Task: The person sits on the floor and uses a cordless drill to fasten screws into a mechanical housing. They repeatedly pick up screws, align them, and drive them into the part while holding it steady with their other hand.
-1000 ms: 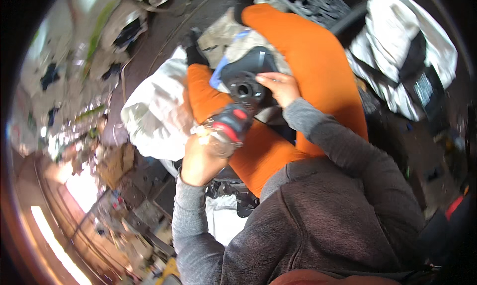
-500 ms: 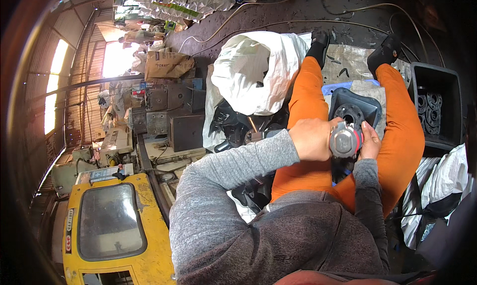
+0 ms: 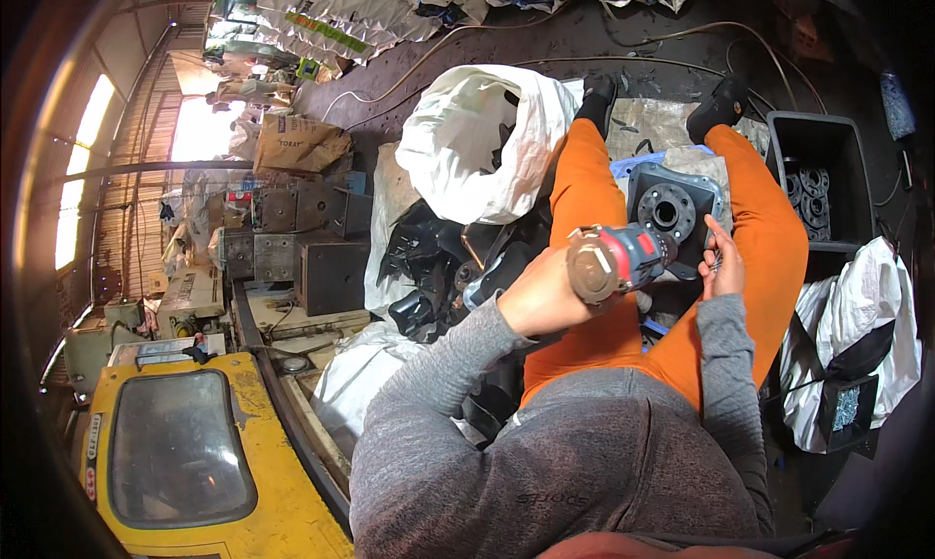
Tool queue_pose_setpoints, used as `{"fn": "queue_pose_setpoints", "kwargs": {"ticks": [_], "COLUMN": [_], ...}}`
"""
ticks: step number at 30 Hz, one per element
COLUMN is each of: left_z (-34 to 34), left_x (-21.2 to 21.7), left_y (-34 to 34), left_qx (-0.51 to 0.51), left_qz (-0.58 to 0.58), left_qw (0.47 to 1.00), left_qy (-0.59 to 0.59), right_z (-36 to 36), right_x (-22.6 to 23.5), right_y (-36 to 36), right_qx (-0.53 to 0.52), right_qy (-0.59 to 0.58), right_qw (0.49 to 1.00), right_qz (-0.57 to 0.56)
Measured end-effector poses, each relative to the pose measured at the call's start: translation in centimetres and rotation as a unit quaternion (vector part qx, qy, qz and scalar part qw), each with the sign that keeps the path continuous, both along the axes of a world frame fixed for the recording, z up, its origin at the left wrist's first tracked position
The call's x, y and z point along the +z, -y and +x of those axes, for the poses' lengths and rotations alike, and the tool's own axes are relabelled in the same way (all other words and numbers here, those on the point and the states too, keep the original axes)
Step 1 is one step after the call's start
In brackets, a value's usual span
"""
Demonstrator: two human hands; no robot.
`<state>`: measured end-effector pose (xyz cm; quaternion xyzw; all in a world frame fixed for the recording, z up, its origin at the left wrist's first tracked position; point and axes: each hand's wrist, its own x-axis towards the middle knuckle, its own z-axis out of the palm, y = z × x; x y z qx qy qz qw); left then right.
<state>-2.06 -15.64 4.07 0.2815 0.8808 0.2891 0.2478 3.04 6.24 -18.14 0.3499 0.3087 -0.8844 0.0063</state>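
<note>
I sit with orange trousers and legs stretched forward. A dark metal housing [image 3: 672,206] with a round bore lies between my knees. My left hand [image 3: 547,294] grips a red and grey power tool [image 3: 614,260], its round end facing the camera, just left of the housing. My right hand [image 3: 723,263] rests at the housing's right edge, fingers pinched on a small metal part that is too small to name.
A white sack [image 3: 477,140] full of dark parts stands left of my legs, with black parts [image 3: 438,267] heaped below it. A black crate [image 3: 816,184] holding metal parts sits on the right. A yellow machine [image 3: 185,452] fills the lower left. Cables cross the floor ahead.
The view has steadied on my lap. The power tool has shifted from over the housing to its left side, and my right hand now sits at the housing's right edge.
</note>
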Motion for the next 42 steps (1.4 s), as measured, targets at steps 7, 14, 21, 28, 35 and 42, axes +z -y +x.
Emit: {"fn": "queue_pose_setpoints", "kwargs": {"ticks": [7, 14, 21, 28, 35, 42], "left_z": [1.3, 3.3, 2.5, 1.6, 0.6, -3.2], "left_x": [-0.2, -0.3, -0.6, -0.6, 0.9, -0.1], "left_y": [0.6, 0.9, 0.3, -0.4, -1.0, -2.9], "left_qx": [-0.110, -0.061, -0.082, -0.103, -0.115, -0.060], "left_qz": [0.063, 0.047, 0.054, 0.055, -0.039, 0.008], "left_qw": [0.982, 0.992, 0.989, 0.986, 0.991, 0.998], "left_qy": [-0.138, -0.105, -0.109, -0.120, -0.054, 0.012], "right_z": [1.9, 2.4, 2.7, 2.2, 1.8, 1.0], "right_x": [1.5, 4.4, 4.2, 4.3, 4.3, 1.3], "right_y": [0.1, 0.6, 1.2, 1.6, 1.1, 1.1], "right_qx": [0.039, 0.001, 0.008, 0.012, 0.082, -0.006], "right_qy": [-0.118, -0.105, -0.107, -0.072, -0.044, 0.014], "right_qw": [0.965, 0.941, 0.945, 0.953, 0.977, 0.986], "right_qz": [-0.229, -0.323, -0.310, -0.294, -0.192, -0.164]}}
